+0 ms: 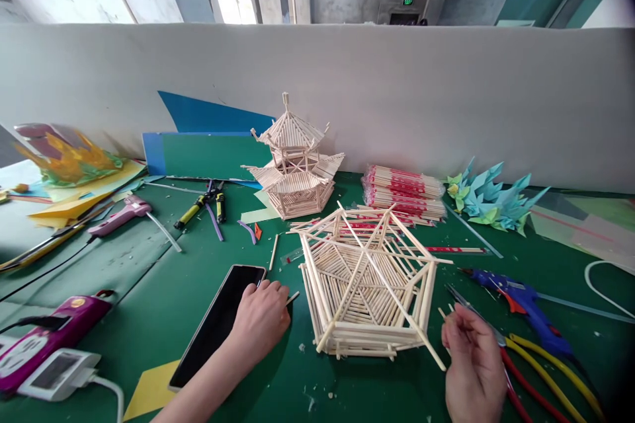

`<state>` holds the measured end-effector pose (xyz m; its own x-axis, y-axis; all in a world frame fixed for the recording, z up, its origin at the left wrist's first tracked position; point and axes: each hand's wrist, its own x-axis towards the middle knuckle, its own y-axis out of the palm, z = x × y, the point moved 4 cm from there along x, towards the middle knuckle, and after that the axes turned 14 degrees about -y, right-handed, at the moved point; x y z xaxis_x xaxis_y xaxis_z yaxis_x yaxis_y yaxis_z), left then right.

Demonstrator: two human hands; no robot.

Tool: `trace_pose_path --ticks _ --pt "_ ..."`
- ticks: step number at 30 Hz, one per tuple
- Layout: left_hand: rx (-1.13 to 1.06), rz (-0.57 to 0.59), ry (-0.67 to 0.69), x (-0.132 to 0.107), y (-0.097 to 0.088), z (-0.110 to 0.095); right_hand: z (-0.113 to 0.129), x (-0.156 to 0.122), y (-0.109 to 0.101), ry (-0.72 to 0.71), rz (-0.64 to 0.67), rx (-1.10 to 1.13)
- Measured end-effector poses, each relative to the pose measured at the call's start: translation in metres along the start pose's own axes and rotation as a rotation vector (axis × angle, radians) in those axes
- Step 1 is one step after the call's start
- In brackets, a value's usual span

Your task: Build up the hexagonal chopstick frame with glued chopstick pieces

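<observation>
A six-sided open frame of pale wooden sticks (317, 291), with a slatted floor and long sticks crossing over its top, stands between my hands. My left hand (262, 314) is closed at the right edge of a black phone (213, 324). From its curled fingers pokes the end of a short wooden stick (293, 297); the fingertips are hidden. To the right of the frame, my right hand (473, 360) pinches short wooden stick pieces (445, 314) between thumb and fingers. Pliers with red and yellow handles (546, 370) lie beside and partly behind that hand.
Behind the frame stands a stick pagoda (295, 165), with bundled sticks in plastic (404, 188) next to it. A blue glue gun (520, 304) lies right; a pink glue gun (119, 217), cutters (198, 208) and a purple power strip (54, 337) lie left. Blue folded paper (491, 195) sits far right.
</observation>
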<state>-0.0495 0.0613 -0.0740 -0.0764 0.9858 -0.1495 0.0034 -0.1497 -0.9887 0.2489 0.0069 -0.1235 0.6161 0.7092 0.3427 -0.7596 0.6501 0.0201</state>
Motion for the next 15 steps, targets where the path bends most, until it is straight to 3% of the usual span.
trace_pose_path --ticks 3,7,12,13,15 --pt "-0.077 0.006 -0.031 -0.007 -0.007 0.008 -0.002 0.0 0.0 -0.005 -0.004 0.014" --pt "-0.231 -0.02 -0.072 -0.025 -0.029 0.024 -0.001 0.001 0.001 -0.022 -0.019 0.044" --pt "-0.947 0.008 0.028 -0.06 -0.061 0.021 0.019 0.006 -0.002 -0.04 -0.091 0.115" --pt "-1.017 -0.015 0.065 -0.068 -0.066 0.015 0.027 0.008 -0.004 -0.046 -0.11 0.136" --pt "-1.089 -0.197 0.09 -0.087 -0.075 0.001 0.047 0.011 -0.008 -0.065 -0.159 0.203"
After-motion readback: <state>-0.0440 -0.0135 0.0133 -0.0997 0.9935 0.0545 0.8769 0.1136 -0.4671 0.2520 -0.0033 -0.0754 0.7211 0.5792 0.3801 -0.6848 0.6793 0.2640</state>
